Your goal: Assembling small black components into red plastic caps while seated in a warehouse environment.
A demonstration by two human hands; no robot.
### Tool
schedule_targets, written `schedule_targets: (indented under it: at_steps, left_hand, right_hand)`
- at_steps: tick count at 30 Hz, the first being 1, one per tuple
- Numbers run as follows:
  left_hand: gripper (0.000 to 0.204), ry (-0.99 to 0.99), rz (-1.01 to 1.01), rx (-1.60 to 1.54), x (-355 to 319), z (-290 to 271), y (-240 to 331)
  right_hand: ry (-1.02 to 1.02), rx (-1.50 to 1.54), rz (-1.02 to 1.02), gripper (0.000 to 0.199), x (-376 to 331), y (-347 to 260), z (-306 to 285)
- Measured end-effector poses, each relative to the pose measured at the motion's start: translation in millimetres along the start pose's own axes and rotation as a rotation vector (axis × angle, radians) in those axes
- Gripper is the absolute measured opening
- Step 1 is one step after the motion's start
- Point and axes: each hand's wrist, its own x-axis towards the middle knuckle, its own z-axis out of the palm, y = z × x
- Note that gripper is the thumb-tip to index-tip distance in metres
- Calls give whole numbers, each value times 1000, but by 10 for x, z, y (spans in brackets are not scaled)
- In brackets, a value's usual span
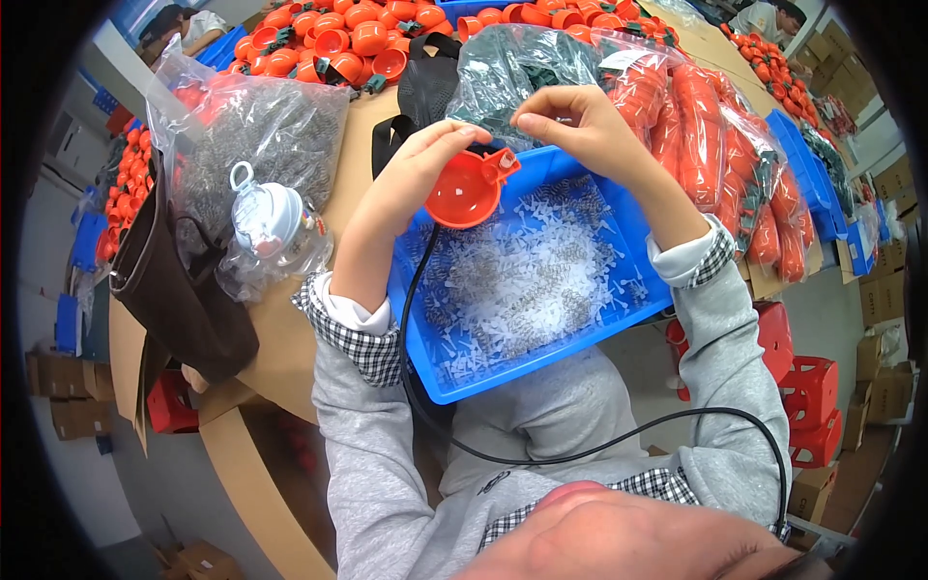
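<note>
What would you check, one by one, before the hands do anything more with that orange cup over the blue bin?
1. Left hand grips the orange cup: ok.
2. Right hand pinches a small part: cannot tell, too small.
3. Cup sits over the blue bin, so drops land inside: ok.
4. Bin stocked with small white parts: ok.
5. Black cable clear of the bin: not ok, it crosses the bin's left edge.

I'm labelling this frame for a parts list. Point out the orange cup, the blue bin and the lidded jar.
orange cup (462,190), head view, inner bowl.
blue bin (541,362), head view, near rim.
lidded jar (269,218), head view, metal lid.
</note>
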Motion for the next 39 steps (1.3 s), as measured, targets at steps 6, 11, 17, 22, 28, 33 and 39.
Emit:
schedule_targets:
  at_steps: [6, 11, 17, 22, 28, 33, 39]
  left_hand:
    - [35, 11, 8, -260, -20, -56, -2]
    - [35, -61, -4, -358, 8, -21, 14]
    - [38, -86, 7, -327, -42, 4, 22]
    - [31, -51, -14, -332, -45, 12, 51]
    - [31, -45, -23, -314, -33, 0, 26]
    - [33, -35, -19, -292, -39, -9, 3]
    - [35, -42, 9, -252, -29, -3, 1]
  right_hand:
    - [324, -394, 18, 15, 122, 298, -131]
    - [64, -858, -10, 36, 250, 677, -202]
    - [-196, -322, 134, 49, 570, 656, -90]
    - [-255, -295, 240, 58, 451, 636, -59]
    - [-131, -582, 204, 56, 440, 651, 29]
    - [-84, -726, 352, 45, 453, 589, 66]
    - [-196, -662, 267, 36, 404, 537, -52]
